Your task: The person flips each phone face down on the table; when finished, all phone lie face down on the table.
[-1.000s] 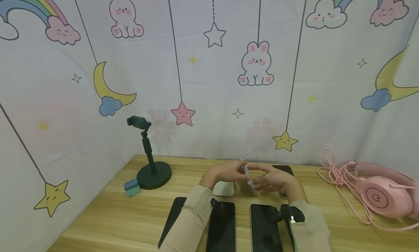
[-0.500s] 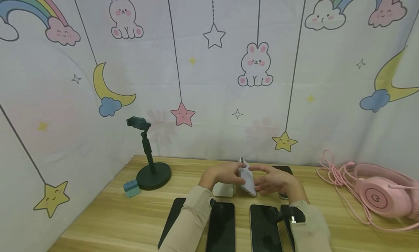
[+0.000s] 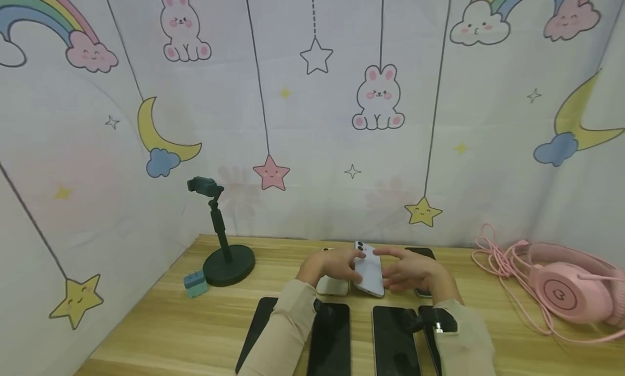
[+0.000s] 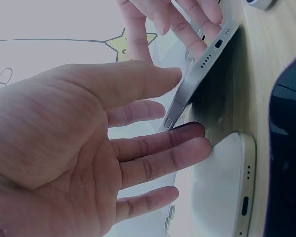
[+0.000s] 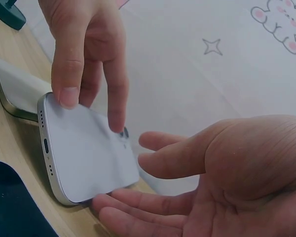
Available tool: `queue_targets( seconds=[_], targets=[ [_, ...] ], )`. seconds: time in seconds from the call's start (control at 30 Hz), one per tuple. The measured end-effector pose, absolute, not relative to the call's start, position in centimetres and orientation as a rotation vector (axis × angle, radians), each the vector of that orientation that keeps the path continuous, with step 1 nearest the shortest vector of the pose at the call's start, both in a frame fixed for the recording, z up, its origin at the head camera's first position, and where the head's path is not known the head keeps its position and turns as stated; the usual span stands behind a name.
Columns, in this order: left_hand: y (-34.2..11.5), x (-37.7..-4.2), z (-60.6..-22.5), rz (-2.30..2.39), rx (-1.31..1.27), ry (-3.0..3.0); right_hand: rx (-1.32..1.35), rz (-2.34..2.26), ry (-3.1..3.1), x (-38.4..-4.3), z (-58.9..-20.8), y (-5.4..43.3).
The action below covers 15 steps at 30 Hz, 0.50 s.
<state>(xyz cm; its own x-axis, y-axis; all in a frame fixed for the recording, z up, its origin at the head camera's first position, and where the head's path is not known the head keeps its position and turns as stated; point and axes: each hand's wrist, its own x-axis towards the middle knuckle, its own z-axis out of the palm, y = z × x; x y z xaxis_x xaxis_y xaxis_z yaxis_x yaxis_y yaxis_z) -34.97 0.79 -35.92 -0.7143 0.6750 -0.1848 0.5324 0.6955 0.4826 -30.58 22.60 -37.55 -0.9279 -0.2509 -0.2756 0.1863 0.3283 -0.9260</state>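
A pale smartphone (image 3: 369, 273) leans at a tilt over the table, back and camera lenses facing up, left edge higher than the right. My left hand (image 3: 329, 263) holds its raised left edge, the thumb (image 5: 69, 94) on the back near the bottom corner and a finger (image 5: 117, 106) by the lenses. Opposite it, my right hand (image 3: 410, 271) has fairly straight fingers, their tips (image 5: 101, 202) right at the low edge. A cream smartphone (image 4: 219, 185) lies beside the left fingers, partly hidden by the hand in the head view.
Several dark phones, among them one left of centre (image 3: 330, 338) and one right of centre (image 3: 394, 338), lie in front. Another phone (image 3: 425, 253) sits behind my right hand. Pink headphones (image 3: 568, 292) with a cable are at right; a black stand (image 3: 229, 267) and a blue block (image 3: 196, 284) at left.
The pale smartphone has turned from nearly edge-on to showing its back, its left side tipping lower. Both hands stay near the same place; the head view shifts slightly.
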Motion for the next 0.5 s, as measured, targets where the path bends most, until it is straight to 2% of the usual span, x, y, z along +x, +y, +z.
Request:
queue_targets(
  seconds=[0.5],
  targets=[
    [1.18,-34.88,-36.23,0.484,0.926,2.581,-0.049,-1.637,2.232,-30.87,-37.72,22.68]
  ],
)
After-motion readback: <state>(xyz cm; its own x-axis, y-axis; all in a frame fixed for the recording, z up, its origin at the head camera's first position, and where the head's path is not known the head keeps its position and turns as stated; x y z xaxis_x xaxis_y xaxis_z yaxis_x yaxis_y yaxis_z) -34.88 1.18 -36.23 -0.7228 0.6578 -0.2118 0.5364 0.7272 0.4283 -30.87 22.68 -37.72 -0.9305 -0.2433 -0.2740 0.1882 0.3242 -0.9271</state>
